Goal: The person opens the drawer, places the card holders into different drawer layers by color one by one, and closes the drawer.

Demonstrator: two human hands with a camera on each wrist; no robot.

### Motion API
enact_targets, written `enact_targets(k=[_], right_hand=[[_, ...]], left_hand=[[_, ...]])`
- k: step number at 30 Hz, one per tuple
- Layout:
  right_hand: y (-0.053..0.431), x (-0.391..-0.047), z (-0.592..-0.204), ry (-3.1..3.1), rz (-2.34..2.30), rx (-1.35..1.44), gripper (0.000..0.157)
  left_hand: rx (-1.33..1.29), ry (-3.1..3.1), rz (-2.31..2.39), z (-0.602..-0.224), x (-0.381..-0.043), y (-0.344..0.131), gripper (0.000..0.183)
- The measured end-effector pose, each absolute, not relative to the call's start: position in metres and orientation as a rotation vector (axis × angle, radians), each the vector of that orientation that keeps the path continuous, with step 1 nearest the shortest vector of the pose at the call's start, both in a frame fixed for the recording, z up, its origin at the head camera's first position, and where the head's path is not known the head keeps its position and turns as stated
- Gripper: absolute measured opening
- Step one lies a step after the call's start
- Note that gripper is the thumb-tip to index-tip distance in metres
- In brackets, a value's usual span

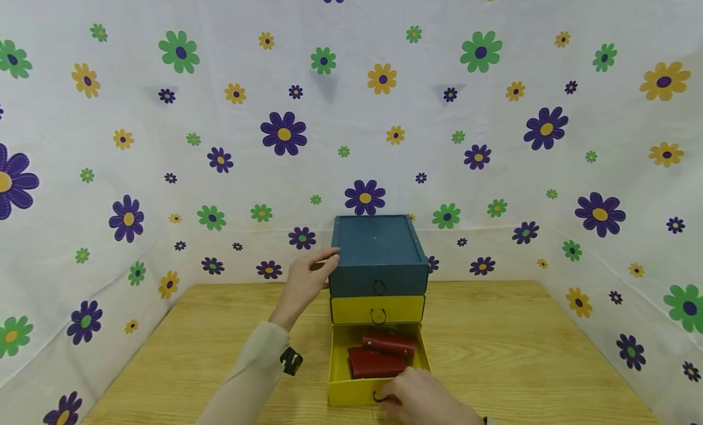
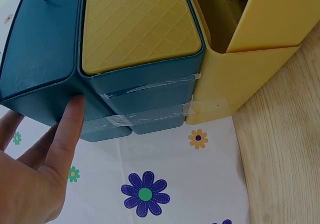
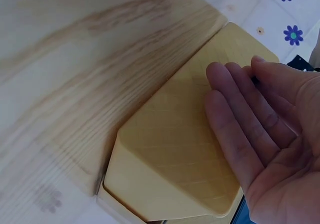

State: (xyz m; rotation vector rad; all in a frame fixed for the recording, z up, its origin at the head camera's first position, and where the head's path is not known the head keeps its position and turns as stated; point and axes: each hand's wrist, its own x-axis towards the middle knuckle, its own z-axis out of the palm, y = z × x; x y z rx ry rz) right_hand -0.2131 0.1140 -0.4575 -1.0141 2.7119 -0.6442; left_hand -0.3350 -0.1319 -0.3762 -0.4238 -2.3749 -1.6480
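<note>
A small three-tier drawer unit (image 1: pixel 379 242) stands on the table, with a blue top tier and a yellow-fronted middle drawer (image 1: pixel 351 310). Below them the yellow bottom drawer (image 1: pixel 351 393) is pulled out, and two dark red cases (image 1: pixel 376 363) lie inside. My left hand (image 1: pixel 307 281) rests against the upper left side of the unit, fingertips on the blue wall, also seen in the left wrist view. At the bottom drawer's front, my right hand (image 1: pixel 420 397) pinches the dark ring pull (image 1: pixel 377 397) between thumb and finger; its other fingers lie along the yellow front (image 3: pixel 170 134).
The wood-grain table (image 1: pixel 494 345) extends on both sides of the unit. Behind and beside it hangs a white cloth (image 1: pixel 230 168) printed with flowers. Ring pulls also hang on the blue top drawer (image 1: pixel 351 279) and the middle drawer. Clear tape (image 2: pixel 155 116) runs across the tiers.
</note>
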Motion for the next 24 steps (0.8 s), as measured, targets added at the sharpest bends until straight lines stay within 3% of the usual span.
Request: enact_targets(k=[24], right_hand=[[0.114,-0.228,-0.46,2.843,-0.671,-0.965,0.014]], left_hand=[[-0.402,-2.375,-1.631,-0.377,-0.334,-0.128,0.038]])
